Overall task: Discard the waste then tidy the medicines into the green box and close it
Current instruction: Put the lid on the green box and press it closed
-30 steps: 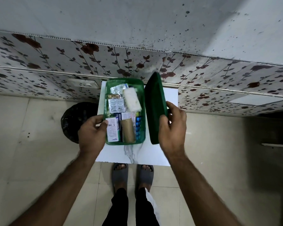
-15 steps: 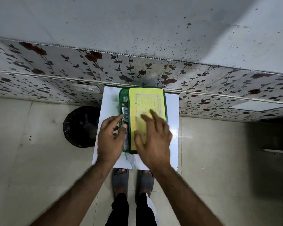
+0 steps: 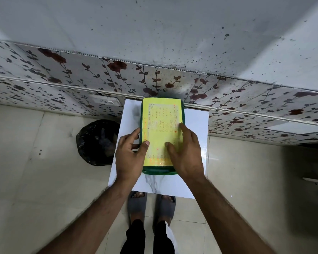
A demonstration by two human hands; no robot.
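The green box [image 3: 159, 171] stands on a small white table [image 3: 195, 129], its lid down flat. A yellow handwritten label [image 3: 162, 118] covers the lid's top. My left hand [image 3: 130, 156] grips the box's left side, thumb on the lid. My right hand [image 3: 184, 153] lies flat on the lid's right half, fingers spread and pressing down. The medicines are hidden inside.
A black-lined waste bin [image 3: 96, 142] sits on the tiled floor just left of the table. A wall with flowered panels [image 3: 117, 70] rises behind the table. My feet in grey slippers [image 3: 151, 202] stand at the table's near edge.
The lid swung from upright down onto the box, covering the medicines. My right hand went from holding the lid's edge to pressing on top; my left hand shifted onto the box's left side.
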